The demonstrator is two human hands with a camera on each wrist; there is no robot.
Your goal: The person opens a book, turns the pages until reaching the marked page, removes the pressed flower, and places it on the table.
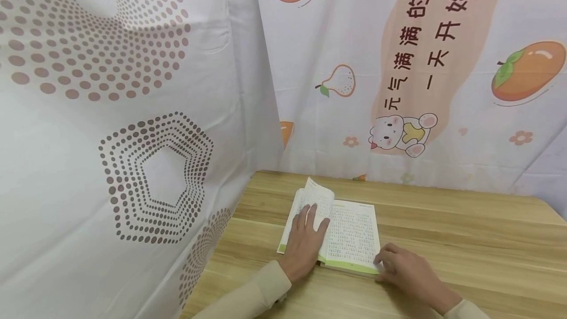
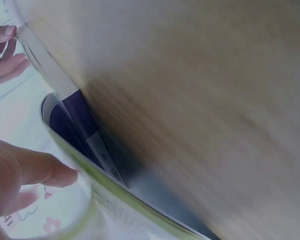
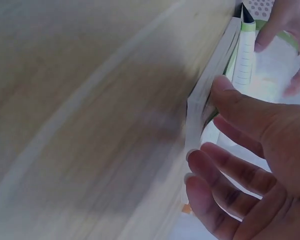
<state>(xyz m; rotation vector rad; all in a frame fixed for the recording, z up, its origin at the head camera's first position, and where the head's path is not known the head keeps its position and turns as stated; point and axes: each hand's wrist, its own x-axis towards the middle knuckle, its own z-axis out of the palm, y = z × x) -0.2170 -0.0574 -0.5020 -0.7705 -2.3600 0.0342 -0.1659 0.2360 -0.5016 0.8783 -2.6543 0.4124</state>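
Note:
An open book with printed pages and a green strip along its bottom edge lies on the table. My left hand rests with extended fingers on the left-hand pages, where a loose leaf curls up beyond the fingertips. In the left wrist view, the left thumb lies over the green page edge. My right hand is at the book's lower right corner, pinching the edge between thumb and forefinger. The right wrist view has the right thumb against the page block, with the other fingers curled beside it.
The wooden table extends to the right of the book. A white curtain with dotted patterns hangs close on the left. Behind the table hangs a cloth printed with fruit, a cartoon figure and characters.

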